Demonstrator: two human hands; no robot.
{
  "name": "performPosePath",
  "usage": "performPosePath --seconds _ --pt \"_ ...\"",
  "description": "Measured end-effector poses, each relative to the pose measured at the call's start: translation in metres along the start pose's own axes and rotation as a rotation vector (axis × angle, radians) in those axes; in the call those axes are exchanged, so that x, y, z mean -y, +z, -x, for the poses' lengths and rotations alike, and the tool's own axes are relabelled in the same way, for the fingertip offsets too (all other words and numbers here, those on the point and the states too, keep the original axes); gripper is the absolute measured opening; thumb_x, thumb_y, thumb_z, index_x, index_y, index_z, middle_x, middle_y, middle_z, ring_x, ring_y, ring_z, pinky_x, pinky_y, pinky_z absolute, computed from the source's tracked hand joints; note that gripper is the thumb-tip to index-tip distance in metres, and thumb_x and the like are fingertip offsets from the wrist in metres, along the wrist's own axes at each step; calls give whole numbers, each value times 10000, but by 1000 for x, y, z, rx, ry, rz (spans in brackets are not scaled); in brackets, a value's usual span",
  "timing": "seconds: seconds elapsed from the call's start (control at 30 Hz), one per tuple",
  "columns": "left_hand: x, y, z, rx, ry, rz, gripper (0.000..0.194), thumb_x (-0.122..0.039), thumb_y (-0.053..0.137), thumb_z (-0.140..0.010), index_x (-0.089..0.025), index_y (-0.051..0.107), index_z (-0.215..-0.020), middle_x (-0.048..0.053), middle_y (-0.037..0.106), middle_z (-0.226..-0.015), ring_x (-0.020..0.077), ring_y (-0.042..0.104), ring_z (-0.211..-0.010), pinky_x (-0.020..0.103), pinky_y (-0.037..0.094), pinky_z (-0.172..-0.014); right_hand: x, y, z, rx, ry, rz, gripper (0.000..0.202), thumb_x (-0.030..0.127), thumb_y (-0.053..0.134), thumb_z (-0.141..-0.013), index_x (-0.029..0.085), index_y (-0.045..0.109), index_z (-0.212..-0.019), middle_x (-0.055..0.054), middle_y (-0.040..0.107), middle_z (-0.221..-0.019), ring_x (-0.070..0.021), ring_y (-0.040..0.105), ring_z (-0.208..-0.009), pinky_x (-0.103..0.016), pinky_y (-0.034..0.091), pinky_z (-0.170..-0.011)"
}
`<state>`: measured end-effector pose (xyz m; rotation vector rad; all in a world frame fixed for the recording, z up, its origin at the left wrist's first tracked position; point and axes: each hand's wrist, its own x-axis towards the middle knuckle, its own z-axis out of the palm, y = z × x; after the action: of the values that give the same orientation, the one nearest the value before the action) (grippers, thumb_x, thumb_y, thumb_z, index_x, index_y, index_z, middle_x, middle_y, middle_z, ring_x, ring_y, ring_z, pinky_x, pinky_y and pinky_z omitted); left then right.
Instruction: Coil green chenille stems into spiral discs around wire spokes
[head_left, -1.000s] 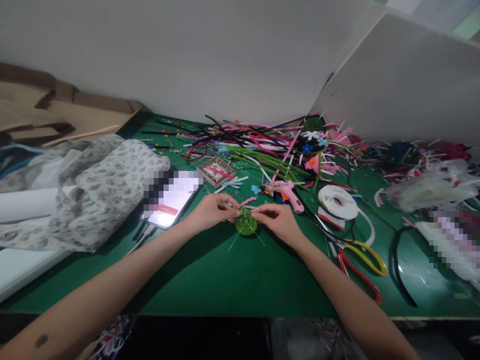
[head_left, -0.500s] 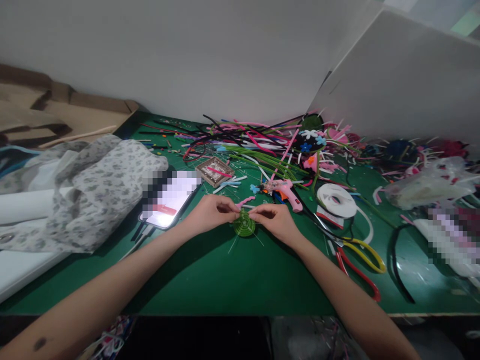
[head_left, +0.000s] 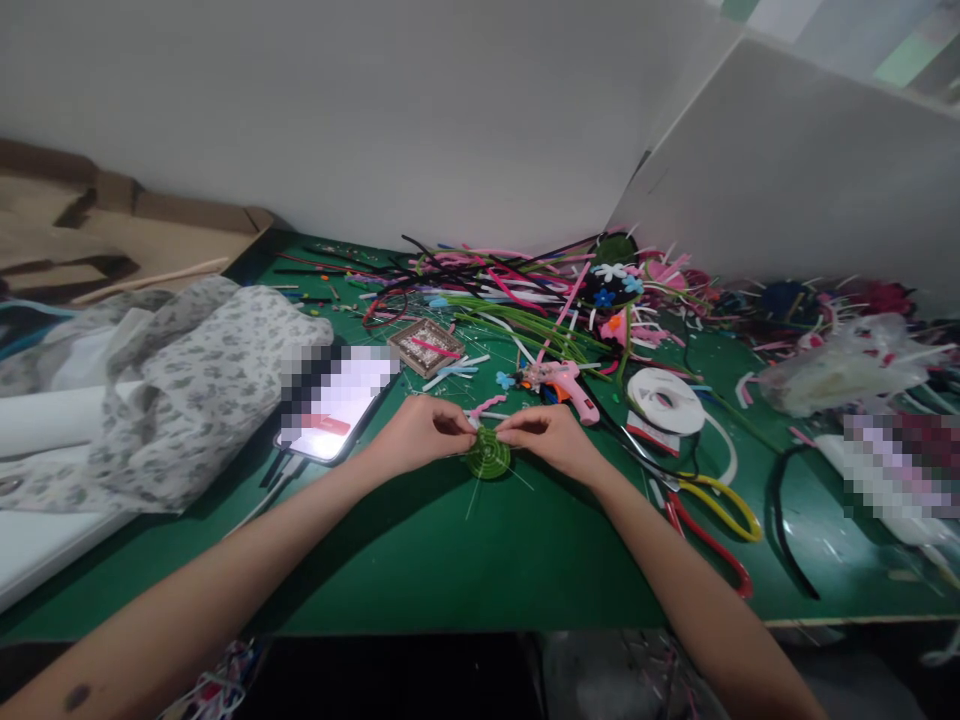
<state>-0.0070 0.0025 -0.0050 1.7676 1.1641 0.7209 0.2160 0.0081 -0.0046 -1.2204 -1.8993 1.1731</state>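
Observation:
A green coiled disc [head_left: 488, 458], which looks wound from pipe cleaner, is held above the green table between my two hands. My left hand [head_left: 431, 432] pinches its upper left edge with thumb and fingers. On the upper right edge, my right hand [head_left: 551, 438] grips in the same way. Thin pale strands stick out below the disc. Just beyond the fingertips lie a twisted pink piece [head_left: 489, 405] and a short white stick. A pink hot glue gun [head_left: 571, 388] rests behind my right hand.
Scissors with red and yellow handles [head_left: 718, 508] and a white ribbon roll [head_left: 666, 402] lie at the right. A lit phone [head_left: 337, 405] and floral cloth [head_left: 202, 370] are at the left. Pipe cleaners [head_left: 517, 300] pile up behind, near a small ornate tray [head_left: 426, 347].
The view has shifted slightly. Both hands keep their pinch on the green disc, which has turned or tilted a little, with its loose strands pointing at slightly different angles.

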Motion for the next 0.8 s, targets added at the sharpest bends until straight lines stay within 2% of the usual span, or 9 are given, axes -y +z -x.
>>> performPosePath --seconds 0.13,0.23,0.33,0.43,0.5,0.57,0.67,0.8 --pt "-6 1 2 -5 -45 2 126 -259 654 -689 -150 716 -702 48 727 -693 174 663 -654 242 479 -583 3 -6 -1 57 41 15 211 378 719 -722 193 759 -814 -54 746 -802 -195 674 -718 -297 520 -652" --pt "-8 1 3 -7 -56 7 122 -255 656 -682 -151 716 -702 53 730 -699 178 667 -657 247 483 -585 7 -22 -6 62 39 46 233 385 725 -709 189 754 -832 -54 739 -784 -177 653 -664 -287 506 -606" --pt "-7 2 2 -2 -50 12 122 -259 660 -682 -152 714 -702 56 735 -710 180 671 -660 250 492 -592 12 -48 -20 -143 -18 197 228 385 689 -742 180 741 -826 -60 730 -783 -167 638 -635 -289 497 -590" --pt "-5 3 3 2 -38 13 115 -258 661 -687 -156 714 -701 53 739 -723 178 676 -675 250 501 -613 13 -73 -48 -399 -44 591 242 354 573 -836 168 723 -868 -66 730 -814 -171 647 -711 -291 491 -672" --pt "-3 4 3 6 -30 17 112 -254 659 -692 -156 713 -702 52 740 -725 177 678 -679 250 505 -622 11 -80 -71 -407 -45 676 242 333 567 -842 150 718 -887 -82 725 -850 -187 645 -769 -299 477 -713" --pt "-3 4 4 3 -20 14 111 -251 661 -693 -154 713 -702 52 738 -719 174 676 -673 250 504 -620 7 -76 -95 -382 -53 744 271 374 605 -819 154 714 -934 -83 717 -851 -209 633 -778 -316 463 -710" --pt "-5 4 5 -7 -10 -6 102 -243 664 -691 -156 715 -697 46 734 -703 171 671 -660 248 496 -606 3 -55 -126 -290 -94 833 300 419 661 -786 191 713 -974 -83 701 -896 -234 613 -839 -324 449 -718" --pt "-6 4 5 -15 -8 -21 97 -231 661 -691 -153 717 -699 47 732 -696 168 668 -652 243 490 -594 4 -27 -148 -203 -165 914 143 306 657 -813 196 729 -868 -117 665 -984 -273 557 -986 -343 443 -771"
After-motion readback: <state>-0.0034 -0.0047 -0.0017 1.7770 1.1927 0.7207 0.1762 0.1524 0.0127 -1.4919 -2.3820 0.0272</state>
